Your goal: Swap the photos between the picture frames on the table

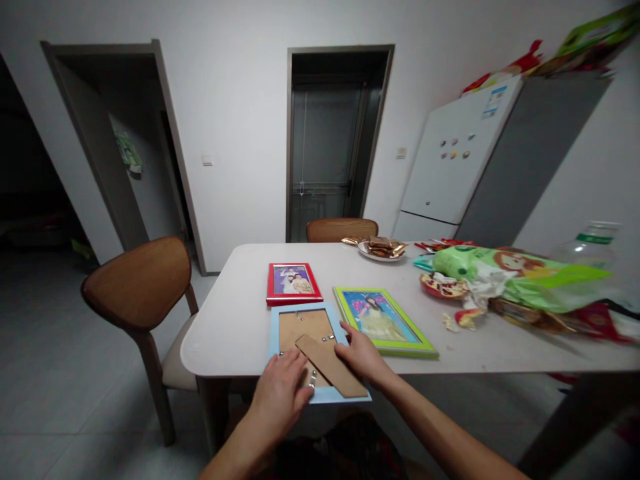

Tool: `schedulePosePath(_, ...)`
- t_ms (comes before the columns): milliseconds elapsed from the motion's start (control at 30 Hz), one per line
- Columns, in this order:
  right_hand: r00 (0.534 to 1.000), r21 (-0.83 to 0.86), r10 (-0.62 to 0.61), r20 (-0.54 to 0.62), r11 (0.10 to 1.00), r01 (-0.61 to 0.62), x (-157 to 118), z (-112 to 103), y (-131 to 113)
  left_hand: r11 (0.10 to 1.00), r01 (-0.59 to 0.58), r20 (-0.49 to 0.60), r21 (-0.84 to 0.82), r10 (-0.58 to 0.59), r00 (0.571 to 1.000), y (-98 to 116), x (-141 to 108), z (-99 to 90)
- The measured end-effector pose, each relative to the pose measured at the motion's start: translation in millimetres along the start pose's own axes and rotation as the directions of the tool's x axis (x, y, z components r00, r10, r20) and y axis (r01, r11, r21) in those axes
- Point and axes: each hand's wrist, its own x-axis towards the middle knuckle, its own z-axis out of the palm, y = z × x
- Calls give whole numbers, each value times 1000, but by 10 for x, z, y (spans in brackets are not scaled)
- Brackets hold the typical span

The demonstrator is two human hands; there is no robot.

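Observation:
A light-blue picture frame [275,333] lies face down, its lower end jutting past the table's near edge. Its brown backboard [290,325] has small metal clips around it and a cardboard stand leg [334,368] set at a slant. My left hand [281,387] grips the frame's lower left corner, fingers bent over the backboard and thumb by the bottom clip [313,379]. My right hand [364,355] holds the right edge, its thumb near the right clip [328,338]. Beyond it lies a red picture frame [271,283]; a green picture frame [423,343] is to the right, both photo side up.
On the white table [225,320], the right side carries a green plastic package [525,270], a piece of pomegranate [443,287], crumpled tissue [483,287] and a plate [367,254] of wrapped snacks. Wooden chairs stand at the left [143,283] and far side [343,230].

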Motion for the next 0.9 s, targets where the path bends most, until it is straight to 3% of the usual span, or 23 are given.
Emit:
schedulePosePath(133, 988, -360, -142, 58, 920, 154, 21, -6, 20, 983, 182, -90, 3, -181, 979, -292, 64, 8)
schedulePosePath(300, 969, -608, -198, 149, 755, 247, 13, 13, -38, 982, 168, -152, -84, -180, 972, -470, 50, 69)
schedulePosePath(467, 932, -615, -280, 230, 700, 362, 101, 48, -90, 970, 162, -187, -182, -196, 963, -486, 50, 53)
schedulePosePath(600, 934, -629, -276, 229, 690, 358, 160, 99, -101, 957, 151, -240, -246, -211, 947, -494, 63, 56)
schedulePosePath(800, 938, -708, -292, 186, 622, 335, 166, 140, -99, 981, 179, -177, -81, -191, 966, -523, 61, 87)
schedulePosePath(900, 917, -710, -350, 193, 595, 377, 208, 237, -147, 984, 173, -162, -43, -177, 971, -523, 58, 86)
